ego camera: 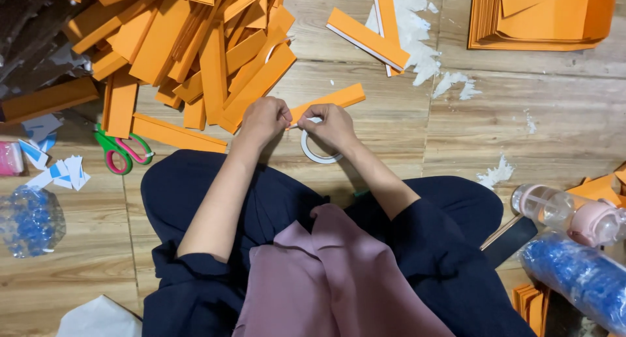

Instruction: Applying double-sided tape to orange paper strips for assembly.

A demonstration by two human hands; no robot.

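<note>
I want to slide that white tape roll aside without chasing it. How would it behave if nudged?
The tape roll lies flat on the wooden floor, so it would probably slide, not roll. It looks a thin, hollow ring, likely very light. The right hand rests over its upper edge, so it may stay put.

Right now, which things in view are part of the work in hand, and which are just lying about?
In hand:
left hand
right hand
orange strip, held between both hands
white tape roll, by the right hand
pile of orange strips

Lying about:
scissors
water bottle
blue bubble wrap roll
stack of orange sheets
white paper scraps
</note>
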